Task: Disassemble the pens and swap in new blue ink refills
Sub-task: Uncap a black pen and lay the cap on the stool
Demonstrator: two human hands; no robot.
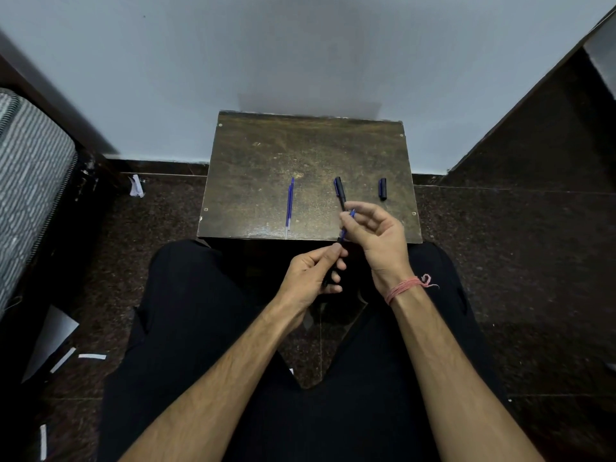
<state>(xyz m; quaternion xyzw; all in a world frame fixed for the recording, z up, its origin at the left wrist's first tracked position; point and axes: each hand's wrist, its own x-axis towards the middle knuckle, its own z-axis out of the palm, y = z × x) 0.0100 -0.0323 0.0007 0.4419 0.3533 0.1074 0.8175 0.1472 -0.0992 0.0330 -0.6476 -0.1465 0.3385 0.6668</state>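
Observation:
My left hand (315, 273) grips a dark pen barrel (333, 266) just in front of the small wooden table (266, 151). A blue ink refill (346, 226) sticks out of the barrel, and my right hand (375, 235) pinches its upper end between thumb and fingertips. A capped dark pen (340, 191) lies on the table right behind my right fingers. Loose blue refills (289, 205) lie side by side left of centre. A dark pen cap (382, 189) rests near the table's right edge.
The table stands against a pale wall (300, 48), with my black-trousered legs (200, 311) below it. White paper scraps (91, 356) lie on the dark floor at left. A patterned cushion (30, 181) sits far left, dark furniture (550, 128) at right.

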